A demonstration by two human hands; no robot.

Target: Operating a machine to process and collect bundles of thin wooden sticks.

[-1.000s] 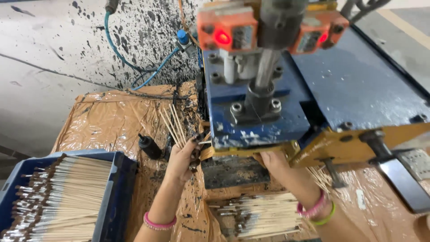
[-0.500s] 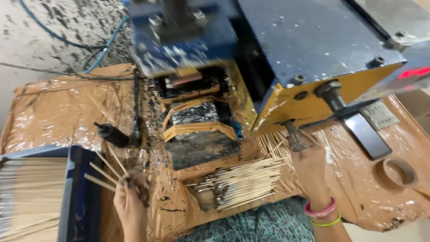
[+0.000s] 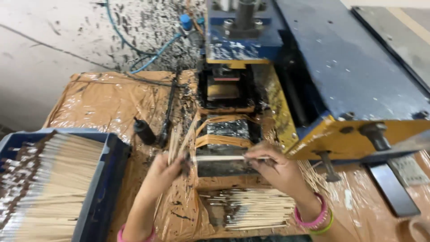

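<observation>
My right hand [image 3: 280, 172] has its grip closed in a pinch on a small row of thin pale wooden sticks [image 3: 219, 157], held level across the black, paint-crusted tray of the blue and yellow press machine [image 3: 224, 134]. My left hand [image 3: 163, 172] is closed round a loose fan of the same thin sticks [image 3: 177, 139], which stand nearly upright just left of that tray. I judge these sticks light, stiff and easy to snap, and slick where the dark coating is wet, so the bare pale shafts are the place to hold. Below the tray a heap of coated sticks [image 3: 251, 208] lies on the surface wrapped in brown plastic sheet [image 3: 103, 103]. At far left a blue plastic crate [image 3: 101, 188] holds many more.
</observation>
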